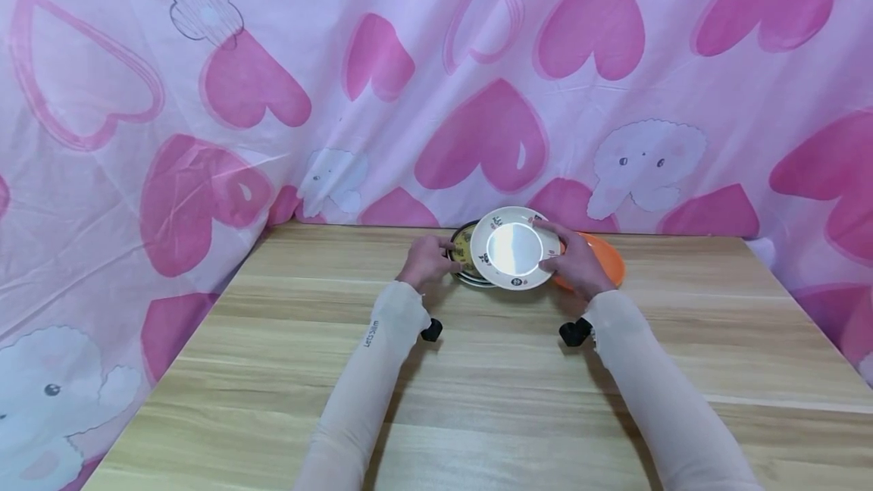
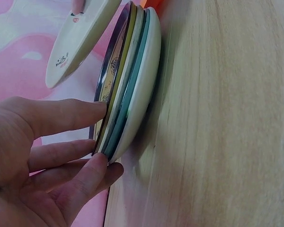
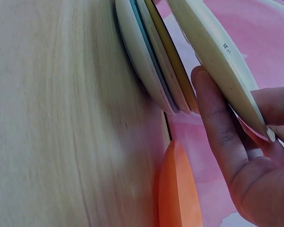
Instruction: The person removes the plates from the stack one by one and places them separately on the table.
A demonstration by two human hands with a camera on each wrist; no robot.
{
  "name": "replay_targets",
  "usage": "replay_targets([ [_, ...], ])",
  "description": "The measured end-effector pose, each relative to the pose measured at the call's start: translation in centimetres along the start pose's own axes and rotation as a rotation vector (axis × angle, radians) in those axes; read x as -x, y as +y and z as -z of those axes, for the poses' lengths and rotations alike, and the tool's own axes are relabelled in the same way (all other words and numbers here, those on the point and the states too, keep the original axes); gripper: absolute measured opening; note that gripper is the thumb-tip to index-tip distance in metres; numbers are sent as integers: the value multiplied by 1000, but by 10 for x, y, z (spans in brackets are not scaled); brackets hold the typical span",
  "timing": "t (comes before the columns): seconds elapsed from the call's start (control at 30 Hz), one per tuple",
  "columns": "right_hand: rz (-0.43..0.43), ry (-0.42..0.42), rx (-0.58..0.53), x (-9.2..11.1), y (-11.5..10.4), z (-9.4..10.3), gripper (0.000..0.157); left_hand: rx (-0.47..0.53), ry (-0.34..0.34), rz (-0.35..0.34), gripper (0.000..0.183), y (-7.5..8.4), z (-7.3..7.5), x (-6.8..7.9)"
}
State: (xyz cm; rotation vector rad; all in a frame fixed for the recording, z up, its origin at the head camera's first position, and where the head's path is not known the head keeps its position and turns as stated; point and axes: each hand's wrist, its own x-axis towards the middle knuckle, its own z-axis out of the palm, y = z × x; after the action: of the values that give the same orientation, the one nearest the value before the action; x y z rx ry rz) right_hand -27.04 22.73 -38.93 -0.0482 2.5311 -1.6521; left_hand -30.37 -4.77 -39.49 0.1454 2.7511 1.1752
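Observation:
My right hand point(image 1: 578, 262) grips a white plate point(image 1: 489, 270) with small printed pictures by its right edge, thumb on one face and fingers on the other. The plate is tilted and raised over a stack of plates. Of the stack, the yellow patterned plate point(image 1: 462, 247) with a dark rim lies on top; below it show a pale plate, a green plate point(image 2: 130, 90) and a cream plate point(image 2: 149, 85). At the stack's left side, my left hand point(image 1: 426, 262) touches the rims with extended fingertips.
An orange plate point(image 1: 605, 260) lies on the wooden table point(image 1: 477, 400) right of the stack, partly hidden by my right hand. Close behind the plates hangs a pink curtain point(image 1: 382, 127) with hearts, along the table's back edge.

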Motion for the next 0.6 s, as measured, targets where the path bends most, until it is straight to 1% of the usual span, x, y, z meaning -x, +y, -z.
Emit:
replay_targets([
  [0.17,20,-18,-42,1,1,2,84,32,-3,11,53,-1,0,0],
  [0.6,18,-14,5,6,-1,9,83,28,7,18,51,-1,-1,-2],
])
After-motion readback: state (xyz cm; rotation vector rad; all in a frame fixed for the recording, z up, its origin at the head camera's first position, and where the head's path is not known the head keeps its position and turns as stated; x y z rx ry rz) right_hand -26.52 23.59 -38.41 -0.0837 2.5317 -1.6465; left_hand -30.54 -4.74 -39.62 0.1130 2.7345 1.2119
